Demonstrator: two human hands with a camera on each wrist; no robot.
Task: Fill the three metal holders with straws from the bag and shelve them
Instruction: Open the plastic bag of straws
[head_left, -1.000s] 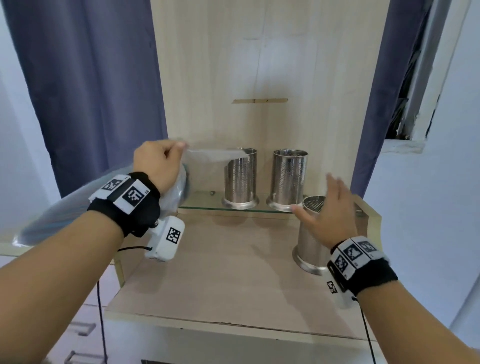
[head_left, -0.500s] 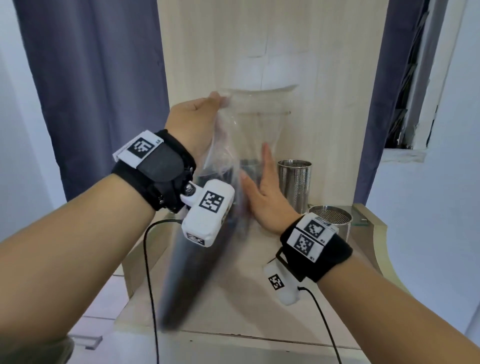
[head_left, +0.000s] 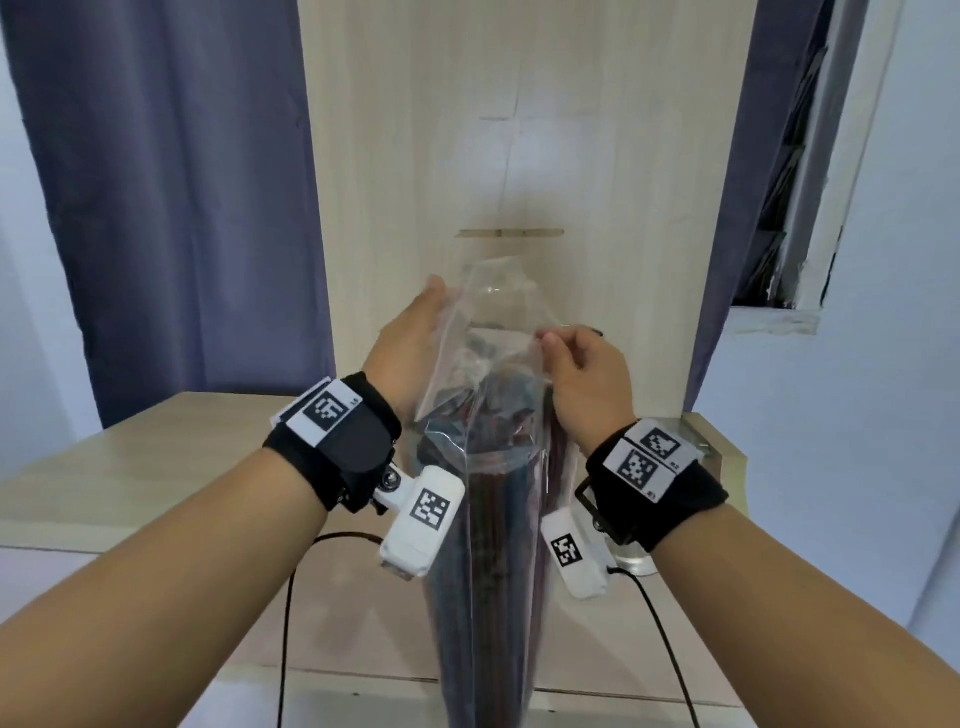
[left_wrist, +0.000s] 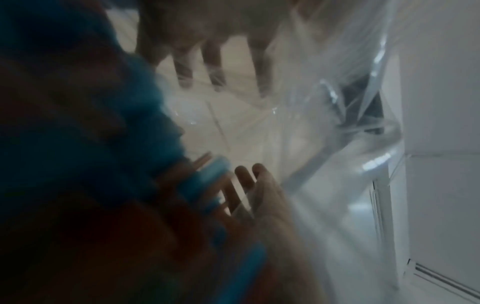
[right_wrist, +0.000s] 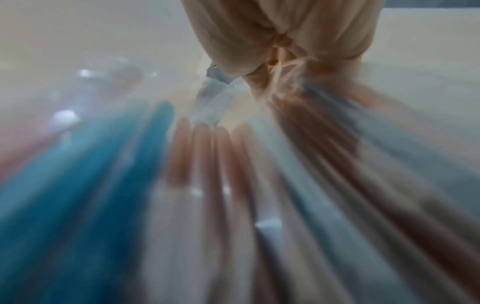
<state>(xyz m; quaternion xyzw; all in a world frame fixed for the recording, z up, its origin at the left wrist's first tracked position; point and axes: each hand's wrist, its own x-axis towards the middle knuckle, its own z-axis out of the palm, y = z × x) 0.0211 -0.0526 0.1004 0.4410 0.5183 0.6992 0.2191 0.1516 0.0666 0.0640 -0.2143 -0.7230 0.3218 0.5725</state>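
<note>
Step in hand: you are opening the mouth of the clear bag (head_left: 483, 467) so the straws (head_left: 488, 545) can come out; this is my reading of the two hands at its top edge
Bag: it is standing upright in front of you, between your wrists, its lower end dropping below the front edge of the wooden counter (head_left: 156, 467)
Left hand (head_left: 410, 353): you are holding the far-left side of the bag's mouth, fingers lying fairly straight along the film; whether they are pinching it I cannot tell
Right hand (head_left: 582, 374): you are pinching the near-right lip of the film, fingers curled together on it
Straws: blue and reddish ones are showing blurred through the plastic in the right wrist view
Doing it well: you are best pulling the two lips apart evenly, keeping the bag upright so nothing spills
Holders: mostly hidden behind your hands and the bag; only a bit of metal base (head_left: 631, 564) is showing by your right wrist
</note>
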